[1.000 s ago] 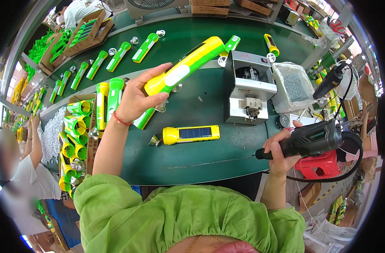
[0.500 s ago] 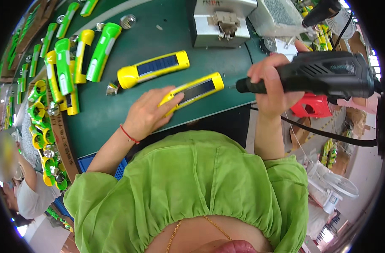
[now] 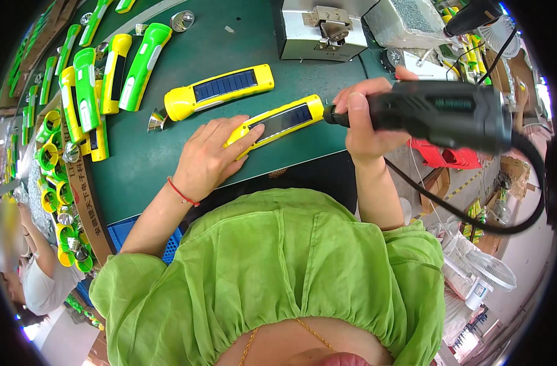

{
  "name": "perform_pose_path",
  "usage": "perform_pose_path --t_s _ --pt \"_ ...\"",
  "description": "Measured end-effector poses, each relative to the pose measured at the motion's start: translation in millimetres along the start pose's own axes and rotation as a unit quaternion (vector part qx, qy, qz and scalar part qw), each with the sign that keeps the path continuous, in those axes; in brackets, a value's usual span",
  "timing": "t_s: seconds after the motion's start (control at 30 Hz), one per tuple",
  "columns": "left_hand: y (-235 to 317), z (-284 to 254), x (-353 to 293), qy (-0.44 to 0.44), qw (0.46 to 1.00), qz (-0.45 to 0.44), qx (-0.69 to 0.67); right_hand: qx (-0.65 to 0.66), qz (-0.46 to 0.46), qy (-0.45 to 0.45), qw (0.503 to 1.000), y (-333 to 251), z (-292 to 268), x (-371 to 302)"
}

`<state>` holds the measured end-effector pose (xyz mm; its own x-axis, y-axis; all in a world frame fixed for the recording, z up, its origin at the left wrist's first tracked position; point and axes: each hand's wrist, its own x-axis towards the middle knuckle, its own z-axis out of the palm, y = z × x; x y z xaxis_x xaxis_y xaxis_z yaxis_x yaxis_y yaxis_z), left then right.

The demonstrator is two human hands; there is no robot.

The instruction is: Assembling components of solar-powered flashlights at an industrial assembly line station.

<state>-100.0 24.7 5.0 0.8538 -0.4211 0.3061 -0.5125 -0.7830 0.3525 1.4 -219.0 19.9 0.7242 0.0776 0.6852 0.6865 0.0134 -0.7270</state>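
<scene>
My left hand [image 3: 206, 154] grips the near end of a slim yellow flashlight housing [image 3: 303, 113] with a dark solar panel, holding it against the green table; the thumb lies over the panel. In my right hand [image 3: 365, 117] is a black electric screwdriver [image 3: 440, 113], its fingers wrapped round the front part. The screwdriver's nose points left and reaches the right end of the housing; whether the bit touches a screw there is too small to tell. Just beyond lies a second yellow flashlight [image 3: 223, 91] with a wider head, and a shiny reflector [image 3: 157, 120] beside that head.
Green and yellow flashlights [image 3: 146, 67] lie at the left, near a cardboard divider [image 3: 89, 201]. A metal machine [image 3: 324, 30] stands at the back, a white foam box [image 3: 406, 23] right of it. The screwdriver's cable [image 3: 467, 221] loops at the right. Another person [image 3: 49, 287] sits at far left.
My right hand has brought the screwdriver left, up to the housing's end. The housing has shifted slightly left and up under my left hand.
</scene>
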Motion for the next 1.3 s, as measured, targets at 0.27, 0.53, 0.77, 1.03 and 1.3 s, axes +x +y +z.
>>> perform_pose_path --t_s 0.27,0.53,0.77,1.03,1.3 --pt "-0.5 -4.6 -0.7 -0.012 0.999 -0.037 -0.034 -0.005 0.038 -0.012 0.999 -2.9 11.4 5.2" --pt "-2.6 6.5 3.7 0.015 0.998 -0.046 -0.038 0.32 0.113 -0.018 0.94 -50.2 16.4 32.4" --pt "1.1 16.4 8.6 0.046 0.994 -0.063 -0.078 0.146 0.058 -0.075 0.985 -45.3 56.7 5.2" --pt "-0.8 23.1 5.3 0.069 0.99 -0.068 -0.103 0.229 0.047 -0.056 0.971 -42.3 61.5 -2.6" --pt "3.4 21.8 5.6 0.063 0.991 -0.063 -0.104 0.16 0.019 -0.137 0.977 -39.0 57.9 -17.5"
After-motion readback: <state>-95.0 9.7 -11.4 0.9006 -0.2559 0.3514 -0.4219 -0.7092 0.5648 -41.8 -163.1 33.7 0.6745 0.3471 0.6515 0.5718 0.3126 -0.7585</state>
